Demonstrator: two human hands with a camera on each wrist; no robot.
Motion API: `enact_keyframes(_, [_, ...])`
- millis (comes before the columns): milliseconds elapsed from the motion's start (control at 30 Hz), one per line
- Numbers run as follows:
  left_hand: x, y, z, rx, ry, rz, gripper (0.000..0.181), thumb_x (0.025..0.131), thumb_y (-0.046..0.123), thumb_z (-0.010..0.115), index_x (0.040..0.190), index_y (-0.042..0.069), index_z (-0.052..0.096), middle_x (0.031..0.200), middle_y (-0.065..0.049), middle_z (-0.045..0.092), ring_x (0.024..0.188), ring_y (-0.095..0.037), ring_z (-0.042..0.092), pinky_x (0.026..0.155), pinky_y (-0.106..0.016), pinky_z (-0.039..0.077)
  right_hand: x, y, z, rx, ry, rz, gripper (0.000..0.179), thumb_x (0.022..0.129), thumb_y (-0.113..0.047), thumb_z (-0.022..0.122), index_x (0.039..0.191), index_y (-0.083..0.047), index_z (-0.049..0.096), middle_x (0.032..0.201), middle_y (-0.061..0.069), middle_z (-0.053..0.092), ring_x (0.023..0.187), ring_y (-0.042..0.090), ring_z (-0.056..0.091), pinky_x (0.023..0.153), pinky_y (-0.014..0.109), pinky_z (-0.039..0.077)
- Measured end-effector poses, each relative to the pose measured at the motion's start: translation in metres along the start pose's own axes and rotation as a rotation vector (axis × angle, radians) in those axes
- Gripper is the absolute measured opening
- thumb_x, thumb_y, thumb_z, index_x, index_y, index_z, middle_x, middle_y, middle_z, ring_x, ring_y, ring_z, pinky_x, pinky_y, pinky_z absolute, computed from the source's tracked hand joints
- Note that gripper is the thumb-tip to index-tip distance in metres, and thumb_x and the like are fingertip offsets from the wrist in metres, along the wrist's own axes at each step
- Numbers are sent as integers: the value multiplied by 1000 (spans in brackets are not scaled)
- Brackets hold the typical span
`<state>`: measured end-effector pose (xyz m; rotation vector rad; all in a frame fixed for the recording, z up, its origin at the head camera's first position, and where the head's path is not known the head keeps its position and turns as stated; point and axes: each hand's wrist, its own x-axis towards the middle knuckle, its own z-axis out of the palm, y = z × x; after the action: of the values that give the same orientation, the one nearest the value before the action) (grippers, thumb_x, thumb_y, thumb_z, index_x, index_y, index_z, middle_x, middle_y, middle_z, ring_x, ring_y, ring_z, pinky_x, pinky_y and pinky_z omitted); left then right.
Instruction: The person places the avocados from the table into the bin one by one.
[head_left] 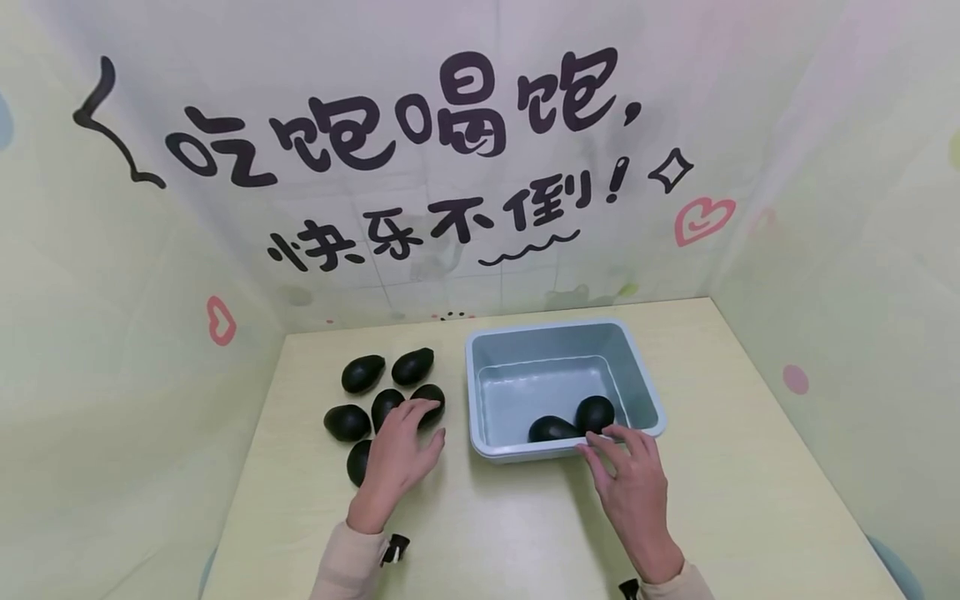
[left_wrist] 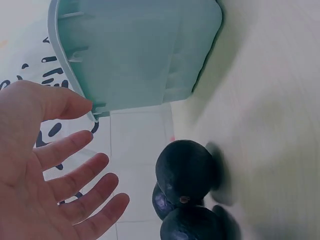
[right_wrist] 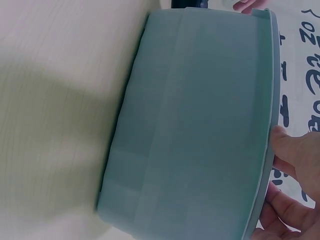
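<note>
On the left of the table, my left hand (head_left: 401, 454) hovers over a group of dark avocados. Its fingertips overlap the nearest avocado (head_left: 427, 392) in the head view, while the left wrist view shows the fingers apart and relaxed with nothing between them. At the front right of a grey-blue plastic bin (head_left: 471, 392), my right hand (head_left: 633, 487) pinches the rim, thumb outside and fingers over the edge. Inside the bin, one avocado (head_left: 551, 429) lies on its side against the front wall, and a second avocado (head_left: 595, 412) sits beside it, close to the right fingertips.
More avocados lie left of the bin, among them a back avocado (head_left: 413, 367), a far-left avocado (head_left: 347, 423) and one partly behind the left wrist (head_left: 367, 504). A printed cloth wall (head_left: 465, 183) stands behind the wooden table (head_left: 517, 533) and along both sides.
</note>
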<state>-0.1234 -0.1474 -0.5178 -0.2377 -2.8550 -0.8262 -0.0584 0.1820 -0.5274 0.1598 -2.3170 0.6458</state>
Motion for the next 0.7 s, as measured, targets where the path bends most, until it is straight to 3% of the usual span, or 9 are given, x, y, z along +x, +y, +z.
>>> enact_keyframes(300, [-18,-13,-1,-61,20,-92,43,94,24,77,134,10,72,142,-15,66,136,-40,59,103,-60,52,0,-1,0,5,2,-5,26,73,-12,97,96,-9,86,100,13,74,97,37,65,68,50,60])
enact_keyframes(700, [-33,-34,-1,-58,90,-182,41,95,22,75,133,7,72,141,-18,66,132,-44,59,103,-60,51,1,0,0,8,7,-14,26,73,-13,96,97,-9,86,99,13,74,96,38,65,68,51,60])
